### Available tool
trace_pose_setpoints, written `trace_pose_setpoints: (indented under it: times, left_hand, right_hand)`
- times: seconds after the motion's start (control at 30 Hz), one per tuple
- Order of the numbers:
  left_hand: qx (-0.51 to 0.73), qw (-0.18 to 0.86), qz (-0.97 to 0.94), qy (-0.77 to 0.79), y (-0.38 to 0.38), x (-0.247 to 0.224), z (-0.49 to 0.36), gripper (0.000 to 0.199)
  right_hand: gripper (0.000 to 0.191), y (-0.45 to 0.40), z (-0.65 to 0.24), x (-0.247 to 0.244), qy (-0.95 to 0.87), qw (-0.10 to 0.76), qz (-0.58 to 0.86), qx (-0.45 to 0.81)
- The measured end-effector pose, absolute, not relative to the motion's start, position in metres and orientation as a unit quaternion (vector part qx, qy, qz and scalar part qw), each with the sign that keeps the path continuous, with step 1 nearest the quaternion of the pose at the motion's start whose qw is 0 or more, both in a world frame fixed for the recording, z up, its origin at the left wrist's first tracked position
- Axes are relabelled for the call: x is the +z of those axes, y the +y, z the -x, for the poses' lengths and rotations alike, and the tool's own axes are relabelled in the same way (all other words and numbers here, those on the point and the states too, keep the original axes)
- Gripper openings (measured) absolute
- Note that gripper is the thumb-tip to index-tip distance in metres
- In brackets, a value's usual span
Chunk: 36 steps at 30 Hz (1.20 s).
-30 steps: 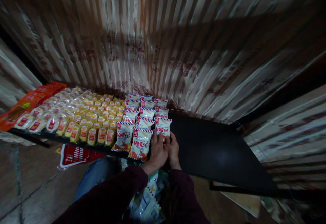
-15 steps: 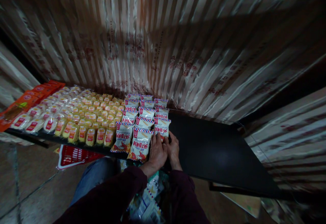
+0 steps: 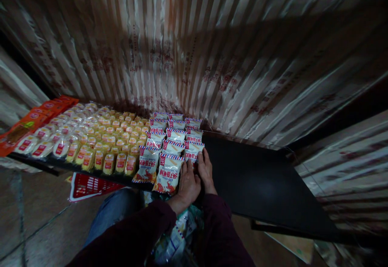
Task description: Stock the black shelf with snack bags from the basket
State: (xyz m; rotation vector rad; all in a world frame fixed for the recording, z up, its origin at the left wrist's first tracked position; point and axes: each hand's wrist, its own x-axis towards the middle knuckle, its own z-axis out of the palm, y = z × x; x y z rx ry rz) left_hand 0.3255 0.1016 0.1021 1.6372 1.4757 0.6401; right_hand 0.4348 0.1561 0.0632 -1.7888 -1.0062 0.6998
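Note:
Rows of small white snack bags [image 3: 168,174] with red lettering and striped top edges stand on the black shelf [image 3: 257,182]. My left hand [image 3: 188,184] lies between the front bag and the front one of the right-hand row, fingers stretched forward and close together. Against the right edge of that right-hand snack bag [image 3: 193,150] rests my right hand [image 3: 206,170], its fingers extended. The lower part of this bag is partly hidden by my hands. Neither hand is wrapped round a bag.
Left of the bags are rows of yellow wrapped cakes [image 3: 109,164], white round packs [image 3: 60,149] and orange packets [image 3: 33,116]. Below the shelf are a red basket [image 3: 91,186] and plastic-wrapped packs [image 3: 176,238] between my arms. A striped sheet [image 3: 182,56] hangs behind.
My right hand has slid slightly forward along the bag's right side, and its fingers have straightened. My left hand stays almost in place. The view has shifted a little.

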Motion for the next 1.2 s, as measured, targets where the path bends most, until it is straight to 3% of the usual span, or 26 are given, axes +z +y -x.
trace_pose_setpoints:
  times: [0.47,0.73,0.9,1.0,1.2]
  left_hand:
    - [0.268,0.409,-0.654,0.577,0.1,0.093,-0.329,0.074]
    - [0.282,0.403,-0.659,0.57,0.087,0.101,-0.326,0.077]
    - [0.276,0.396,-0.689,0.54,0.064,0.105,-0.321,0.07]
    - [0.28,0.404,-0.696,0.523,0.049,0.099,-0.317,0.053]
    - [0.298,0.403,-0.722,0.477,0.02,0.084,-0.302,0.045]
  right_hand:
    - [0.076,0.156,-0.437,0.06,-0.429,0.449,0.735,0.271]
    - [0.073,0.132,-0.438,0.067,-0.406,0.483,0.736,0.244]
    - [0.065,0.1,-0.424,0.087,-0.406,0.557,0.709,0.151]
    - [0.056,0.076,-0.409,0.103,-0.424,0.599,0.669,0.121]
    - [0.05,0.032,-0.383,0.106,-0.405,0.586,0.684,0.157]
